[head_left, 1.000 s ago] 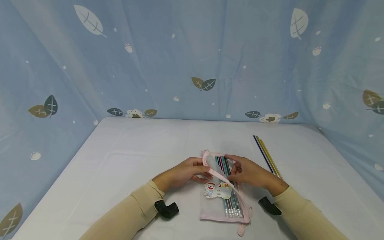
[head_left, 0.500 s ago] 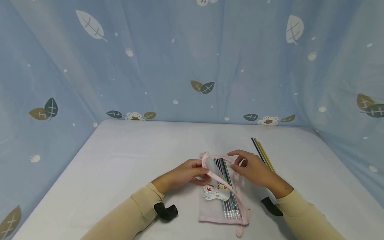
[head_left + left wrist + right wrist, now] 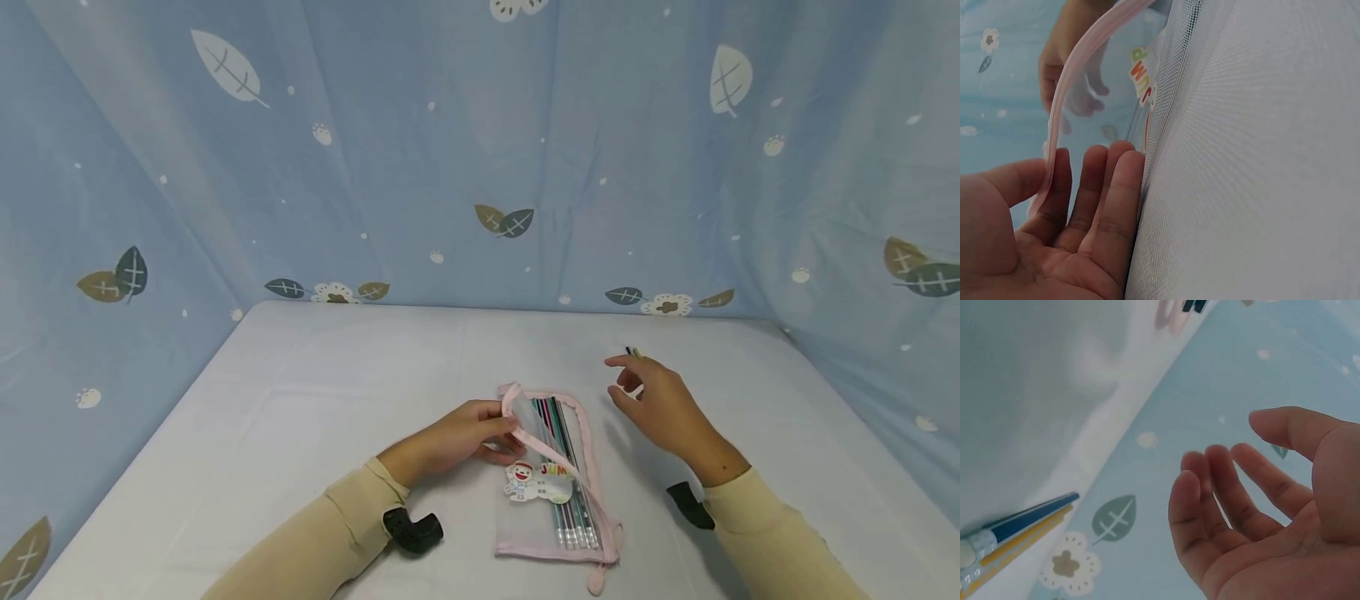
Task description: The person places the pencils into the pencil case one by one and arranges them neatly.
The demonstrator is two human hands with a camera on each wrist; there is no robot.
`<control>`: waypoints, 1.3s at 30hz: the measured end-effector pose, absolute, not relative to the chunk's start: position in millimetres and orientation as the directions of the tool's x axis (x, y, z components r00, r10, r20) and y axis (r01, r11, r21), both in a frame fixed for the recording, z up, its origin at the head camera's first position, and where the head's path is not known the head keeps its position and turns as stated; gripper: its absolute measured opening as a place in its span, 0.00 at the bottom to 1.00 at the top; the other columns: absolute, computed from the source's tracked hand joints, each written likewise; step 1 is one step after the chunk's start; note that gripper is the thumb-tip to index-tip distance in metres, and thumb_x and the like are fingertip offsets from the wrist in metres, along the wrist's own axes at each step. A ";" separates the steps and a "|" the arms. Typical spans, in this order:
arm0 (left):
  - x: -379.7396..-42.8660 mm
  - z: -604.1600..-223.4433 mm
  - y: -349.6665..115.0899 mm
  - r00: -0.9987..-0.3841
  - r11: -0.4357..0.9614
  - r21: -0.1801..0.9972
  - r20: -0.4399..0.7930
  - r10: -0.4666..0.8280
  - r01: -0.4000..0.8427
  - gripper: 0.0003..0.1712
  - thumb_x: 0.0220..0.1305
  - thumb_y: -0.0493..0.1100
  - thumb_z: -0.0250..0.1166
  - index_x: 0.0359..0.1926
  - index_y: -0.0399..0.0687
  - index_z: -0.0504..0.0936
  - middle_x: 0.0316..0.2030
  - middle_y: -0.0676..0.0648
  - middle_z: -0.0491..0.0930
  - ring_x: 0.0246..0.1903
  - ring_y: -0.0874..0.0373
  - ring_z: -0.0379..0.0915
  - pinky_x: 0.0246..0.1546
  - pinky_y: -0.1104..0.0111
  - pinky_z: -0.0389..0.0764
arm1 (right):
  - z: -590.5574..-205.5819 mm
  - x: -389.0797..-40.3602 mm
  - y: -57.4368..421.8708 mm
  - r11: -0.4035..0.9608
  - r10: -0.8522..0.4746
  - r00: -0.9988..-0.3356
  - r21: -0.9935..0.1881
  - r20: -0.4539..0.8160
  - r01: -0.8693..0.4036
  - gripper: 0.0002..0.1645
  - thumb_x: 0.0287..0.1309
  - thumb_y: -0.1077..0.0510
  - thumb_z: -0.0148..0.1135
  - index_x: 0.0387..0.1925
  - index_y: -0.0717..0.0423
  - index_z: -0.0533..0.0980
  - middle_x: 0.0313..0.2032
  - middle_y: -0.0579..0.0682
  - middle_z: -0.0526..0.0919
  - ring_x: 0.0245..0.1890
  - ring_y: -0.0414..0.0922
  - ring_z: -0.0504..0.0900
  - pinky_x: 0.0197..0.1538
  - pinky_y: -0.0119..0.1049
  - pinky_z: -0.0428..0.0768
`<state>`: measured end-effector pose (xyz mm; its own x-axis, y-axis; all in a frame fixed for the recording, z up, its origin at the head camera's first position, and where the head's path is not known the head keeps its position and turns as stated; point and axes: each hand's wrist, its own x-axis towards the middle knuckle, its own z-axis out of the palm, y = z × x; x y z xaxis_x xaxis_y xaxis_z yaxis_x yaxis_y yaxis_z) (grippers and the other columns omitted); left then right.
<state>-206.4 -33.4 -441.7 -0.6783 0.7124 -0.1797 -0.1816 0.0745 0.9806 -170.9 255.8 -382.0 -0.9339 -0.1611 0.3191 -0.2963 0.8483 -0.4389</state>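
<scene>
Right hand (image 3: 663, 408) moved off pouch (image 3: 517, 529), fingers apart, tabletop (image 3: 630, 492) between; left hand (image 3: 457, 437) pinches pouch edge (image 3: 551, 453)

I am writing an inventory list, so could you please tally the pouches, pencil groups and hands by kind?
White mesh pouch with pink edging: 1
Groups of long, thin pencils: 2 (teal-and-dark pencils in the pouch; loose blue-and-yellow pencils)
Bare hands: 2 (left hand, right hand)
Total: 5
</scene>
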 end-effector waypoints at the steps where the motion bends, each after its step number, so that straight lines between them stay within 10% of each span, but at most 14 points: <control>1: -206.5 -441.7 -33.5 -0.678 0.077 0.980 -0.182 0.713 -0.183 0.18 0.77 0.41 0.52 0.56 0.29 0.74 0.43 0.39 0.83 0.43 0.58 0.82 0.50 0.62 0.88 | -382.6 -171.4 257.3 0.851 -0.157 -0.934 -0.436 0.320 -0.292 0.24 0.59 0.66 0.66 0.58 0.64 0.76 0.35 0.57 0.81 0.38 0.52 0.81 0.41 0.48 0.85; 39: -208.5 -441.0 -32.9 -0.682 0.076 0.979 -0.187 0.707 -0.189 0.18 0.77 0.41 0.52 0.55 0.28 0.73 0.44 0.36 0.83 0.45 0.55 0.83 0.49 0.63 0.88 | -397.2 -190.7 300.0 0.869 -0.089 -0.995 -0.485 0.039 -0.097 0.36 0.59 0.69 0.65 0.68 0.68 0.64 0.50 0.70 0.77 0.42 0.56 0.81 0.31 0.38 0.84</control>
